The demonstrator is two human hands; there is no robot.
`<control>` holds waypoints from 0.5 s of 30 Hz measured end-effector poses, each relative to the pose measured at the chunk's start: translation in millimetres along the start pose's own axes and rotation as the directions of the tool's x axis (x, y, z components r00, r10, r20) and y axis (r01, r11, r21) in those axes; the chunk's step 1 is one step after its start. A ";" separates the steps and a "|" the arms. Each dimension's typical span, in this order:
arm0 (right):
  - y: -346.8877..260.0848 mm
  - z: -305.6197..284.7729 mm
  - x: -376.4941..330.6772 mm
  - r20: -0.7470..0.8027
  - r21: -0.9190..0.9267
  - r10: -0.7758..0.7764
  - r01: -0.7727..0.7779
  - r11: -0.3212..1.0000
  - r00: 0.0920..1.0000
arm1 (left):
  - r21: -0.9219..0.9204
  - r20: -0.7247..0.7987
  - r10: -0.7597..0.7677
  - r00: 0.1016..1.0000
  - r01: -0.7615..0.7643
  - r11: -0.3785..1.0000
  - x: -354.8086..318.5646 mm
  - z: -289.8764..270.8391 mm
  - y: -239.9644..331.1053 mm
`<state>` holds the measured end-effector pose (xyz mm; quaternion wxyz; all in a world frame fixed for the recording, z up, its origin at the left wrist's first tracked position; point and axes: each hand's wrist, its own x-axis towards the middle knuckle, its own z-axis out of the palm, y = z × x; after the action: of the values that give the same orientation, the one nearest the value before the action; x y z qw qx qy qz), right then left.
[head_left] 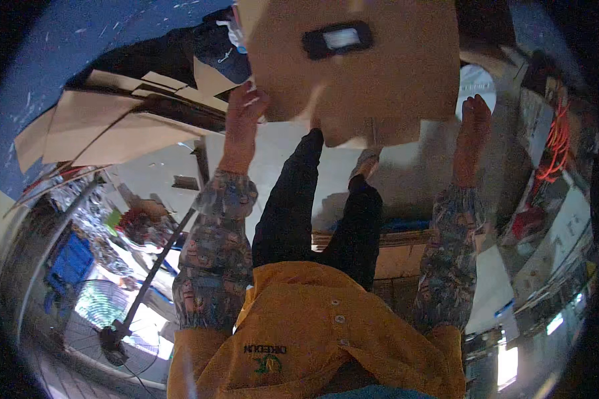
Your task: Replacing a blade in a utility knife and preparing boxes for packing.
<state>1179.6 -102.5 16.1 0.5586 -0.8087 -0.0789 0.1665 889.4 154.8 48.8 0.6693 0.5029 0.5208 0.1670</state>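
A large brown cardboard piece (379, 80), apparently a box or folded sheet, fills the top middle. On its face is a dark rounded rectangle (316, 44) with a pale centre; I cannot make out what it is. My left hand (245, 110) is at the left edge of the cardboard, its fingers bent round the lower left corner. Along the right edge, my right hand (474, 126) points upward beside the cardboard, fingers mostly straight and not wrapped round it. Whether the right palm presses on the side cannot be told. A loose flap (396, 132) hangs at the cardboard's lower edge.
Flat cardboard sheets (100, 123) are stacked at the left, near a dark cap (221, 56). A standing fan (113, 336) is at the lower left. Orange cord (558, 143) hangs at the right. More stacked cardboard (399, 256) lies behind my legs.
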 end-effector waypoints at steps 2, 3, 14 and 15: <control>-7.2 7.4 17.7 0.024 -0.091 -0.001 0.003 0.996 1.000 | -0.022 0.040 -0.009 0.999 0.010 1.000 4.3 5.5 4.7; 2.6 5.8 22.7 0.052 -0.131 0.017 -0.010 0.991 0.998 | -0.065 0.044 0.009 0.999 -0.007 0.998 3.1 13.2 7.3; -27.7 32.6 19.9 0.139 -0.199 0.154 -0.125 0.972 0.978 | -0.288 -0.028 0.001 1.000 -0.009 0.958 -1.6 17.6 0.3; -26.0 36.2 15.3 0.144 -0.197 0.153 -0.123 0.973 0.978 | -0.290 -0.047 0.005 0.999 -0.018 0.957 -4.2 6.5 -4.2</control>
<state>1182.4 -56.5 25.9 0.4592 -0.8453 -0.0818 0.2607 892.1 146.6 47.2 0.7226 0.3984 0.5030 0.2571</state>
